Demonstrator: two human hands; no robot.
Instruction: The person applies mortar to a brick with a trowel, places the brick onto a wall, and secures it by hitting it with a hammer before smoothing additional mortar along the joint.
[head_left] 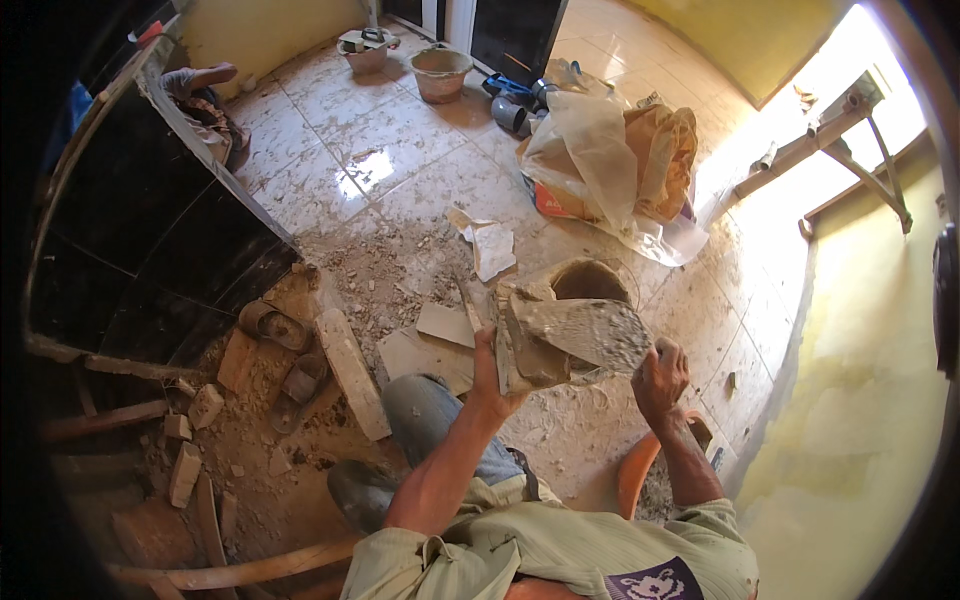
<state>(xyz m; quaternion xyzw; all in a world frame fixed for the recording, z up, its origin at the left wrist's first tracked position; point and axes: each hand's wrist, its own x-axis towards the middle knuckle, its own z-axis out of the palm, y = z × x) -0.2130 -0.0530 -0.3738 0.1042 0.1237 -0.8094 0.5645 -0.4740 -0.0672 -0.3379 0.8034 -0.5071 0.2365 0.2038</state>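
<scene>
My left hand grips a squarish, mortar-smeared piece whose material I cannot make out. My right hand is closed on the handle of a trowel; its blade, covered with grey speckled mortar, lies over or against that piece. Just behind them is a round, mortar-caked container, partly hidden by the trowel. An orange curved container is beside my right forearm. Pale board pieces lie on the floor near my left hand.
Sandals, bricks and rubble lie left, by a black-tiled low wall. Another person's limb shows behind it. Buckets, grey pipe fittings and sacks stand farther back. A wooden trestle and yellow wall are right.
</scene>
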